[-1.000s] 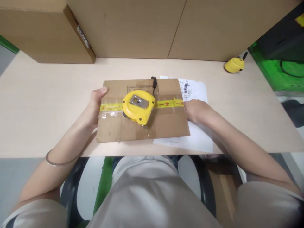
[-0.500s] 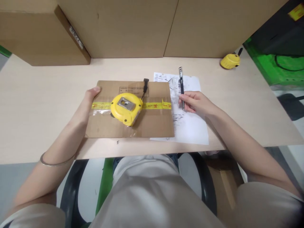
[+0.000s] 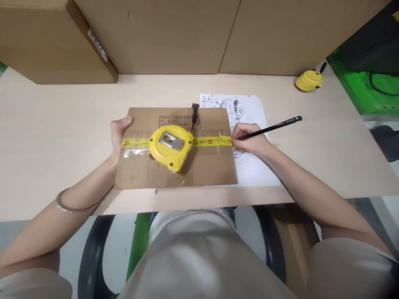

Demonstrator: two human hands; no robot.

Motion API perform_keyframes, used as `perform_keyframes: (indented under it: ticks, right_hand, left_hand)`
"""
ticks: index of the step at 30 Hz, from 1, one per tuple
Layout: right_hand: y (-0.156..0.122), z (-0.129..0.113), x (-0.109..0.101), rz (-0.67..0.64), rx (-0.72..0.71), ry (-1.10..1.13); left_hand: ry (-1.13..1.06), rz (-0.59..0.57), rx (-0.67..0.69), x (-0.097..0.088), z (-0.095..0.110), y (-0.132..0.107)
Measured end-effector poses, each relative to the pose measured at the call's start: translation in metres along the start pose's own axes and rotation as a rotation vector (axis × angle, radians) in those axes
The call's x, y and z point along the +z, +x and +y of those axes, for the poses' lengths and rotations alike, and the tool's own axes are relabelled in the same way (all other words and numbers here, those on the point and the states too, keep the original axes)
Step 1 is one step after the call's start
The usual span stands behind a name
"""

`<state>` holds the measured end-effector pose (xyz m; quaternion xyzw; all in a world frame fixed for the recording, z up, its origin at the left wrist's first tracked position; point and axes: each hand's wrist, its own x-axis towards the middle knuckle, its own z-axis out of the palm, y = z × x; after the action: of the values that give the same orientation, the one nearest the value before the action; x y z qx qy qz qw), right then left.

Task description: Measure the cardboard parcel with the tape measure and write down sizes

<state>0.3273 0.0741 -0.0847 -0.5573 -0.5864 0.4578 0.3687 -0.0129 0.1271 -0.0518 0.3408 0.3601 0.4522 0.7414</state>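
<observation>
A flat cardboard piece (image 3: pixel 205 166) crossed by a yellow tape strip lies on the desk before me. A yellow tape measure (image 3: pixel 171 146) rests on its middle, its black strap pointing away. My left hand (image 3: pixel 119 133) grips the cardboard's left edge, thumb on top. My right hand (image 3: pixel 249 140) is closed round a black pen (image 3: pixel 274 127), whose tip meets the white scribbled paper (image 3: pixel 247 109) at the cardboard's right edge.
Large cardboard boxes (image 3: pixel 168 37) stand along the back of the pale desk (image 3: pixel 46 137). A second small yellow tape measure (image 3: pixel 308 80) sits at the back right. A green and black bin (image 3: pixel 370 79) is off the desk's right end. My lap and chair are below.
My right hand picked the pen up from the paper and turned it to a writing grip at the cardboard's right edge. The left hand kept hold of the cardboard, which shifted a little.
</observation>
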Motion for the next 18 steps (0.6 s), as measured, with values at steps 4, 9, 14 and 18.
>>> perform_keyframes:
  ticks: [4, 9, 14, 18]
  right_hand:
    - [-0.003, -0.002, 0.002, -0.009, -0.004, 0.004]
    - [-0.004, -0.003, 0.002, -0.028, 0.013, 0.007]
    - [-0.003, -0.004, 0.003, -0.006, 0.046, 0.009]
    - [-0.004, -0.003, 0.002, -0.017, 0.047, 0.009]
  left_hand:
    - [-0.007, 0.002, 0.04, -0.004, -0.001, 0.001]
    - [-0.025, 0.062, 0.03, -0.001, 0.0, -0.003]
    - [0.005, 0.093, 0.028, 0.006, 0.002, -0.009]
    - [0.014, 0.12, 0.038, 0.009, 0.003, -0.011]
